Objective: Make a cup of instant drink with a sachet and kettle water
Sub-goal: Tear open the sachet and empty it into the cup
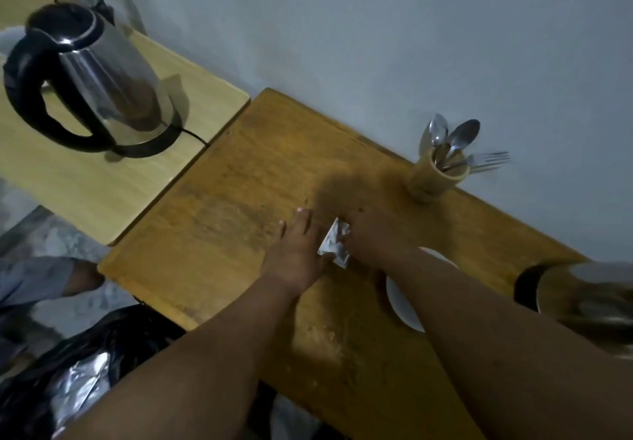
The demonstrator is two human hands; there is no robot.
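Observation:
A small white sachet (334, 245) is pinched between both hands just above the brown wooden table (239, 193). My left hand (294, 251) grips its left edge with the fingers stretched forward. On the sachet's right side my right hand (368, 234) is closed over it. A steel kettle (102, 73) with a black handle stands on its base on the lighter table (85, 186) at the far left. A white plate or saucer (400, 302) lies under my right forearm, mostly hidden. No cup is clearly visible.
A wooden holder (433, 176) with spoons and forks stands by the wall at the right. A metal vessel (582, 295) with a dark rim sits at the right edge, blurred. A black bag with foil (78, 381) lies below the table at lower left.

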